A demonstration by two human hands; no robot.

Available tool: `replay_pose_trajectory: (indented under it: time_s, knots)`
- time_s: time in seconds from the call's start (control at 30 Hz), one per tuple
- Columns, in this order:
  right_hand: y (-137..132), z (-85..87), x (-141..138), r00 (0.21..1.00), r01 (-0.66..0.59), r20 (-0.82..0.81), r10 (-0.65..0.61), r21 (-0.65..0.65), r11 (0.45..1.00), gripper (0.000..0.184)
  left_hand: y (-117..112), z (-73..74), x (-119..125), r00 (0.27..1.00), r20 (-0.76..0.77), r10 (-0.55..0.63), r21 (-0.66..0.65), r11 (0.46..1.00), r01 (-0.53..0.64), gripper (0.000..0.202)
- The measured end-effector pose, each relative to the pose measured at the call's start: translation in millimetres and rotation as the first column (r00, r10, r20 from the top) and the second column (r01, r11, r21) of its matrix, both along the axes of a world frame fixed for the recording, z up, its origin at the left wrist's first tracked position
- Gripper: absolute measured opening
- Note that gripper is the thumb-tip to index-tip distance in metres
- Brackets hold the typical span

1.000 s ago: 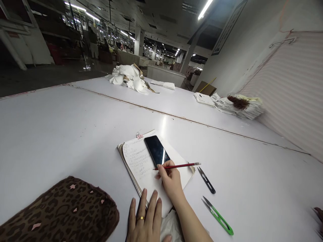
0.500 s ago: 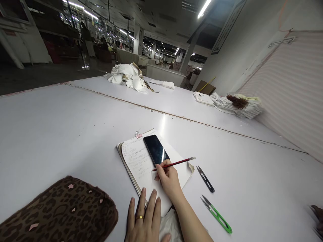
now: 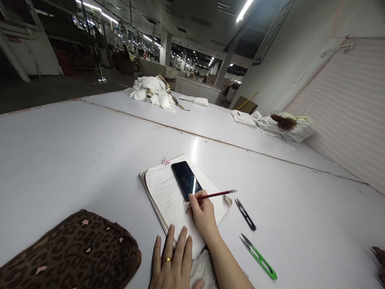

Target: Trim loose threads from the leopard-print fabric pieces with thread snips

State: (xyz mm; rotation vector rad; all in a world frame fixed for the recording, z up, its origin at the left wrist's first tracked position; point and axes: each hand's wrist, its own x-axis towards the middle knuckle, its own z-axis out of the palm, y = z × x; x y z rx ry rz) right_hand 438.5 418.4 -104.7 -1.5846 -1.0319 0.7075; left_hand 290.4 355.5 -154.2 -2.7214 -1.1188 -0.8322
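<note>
Pinching a pencil (image 3: pixel 216 194) mid-frame, the right hand (image 3: pixel 203 212) had writing (image 3: pixel 162 186) up left, bare paper (image 3: pixel 197 241) below. The left hand (image 3: pixel 172 271) lay flat, empty.

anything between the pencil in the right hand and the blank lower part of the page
Nothing visible stands between the pencil in the right hand and that part of the notebook. The phone covers paper farther up, and the left hand lies at the lower left edge, clear of the tip.

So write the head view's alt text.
A right hand holds a red pencil over a handwritten notebook bearing a smartphone; the left hand lies at the notebook's near edge. Two thread snips lie right, leopard-print fabric left.
</note>
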Motion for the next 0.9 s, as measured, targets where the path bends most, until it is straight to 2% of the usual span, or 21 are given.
replay_pose_trajectory:
  time_s: [0.17,0.77,0.9]
  knots:
    - [-1.3,0.0,-0.6,0.997,-0.083,0.009,0.083,0.011,0.996,0.023,0.3,-0.6,0.3,1.0,-0.02,0.0,-0.002,1.0,0.0,0.063]
    - [-0.7,2.4,0.5,0.991,-0.109,0.079,0.11,-0.019,0.994,0.023,0.3,-0.6,2.0,1.0,0.017,0.007,0.001,1.0,-0.007,0.058]
    - [0.1,4.3,0.2,0.993,-0.081,0.082,0.083,-0.029,0.996,0.022,0.5,-1.2,2.1,1.0,0.022,-0.003,0.002,1.0,0.003,0.059]
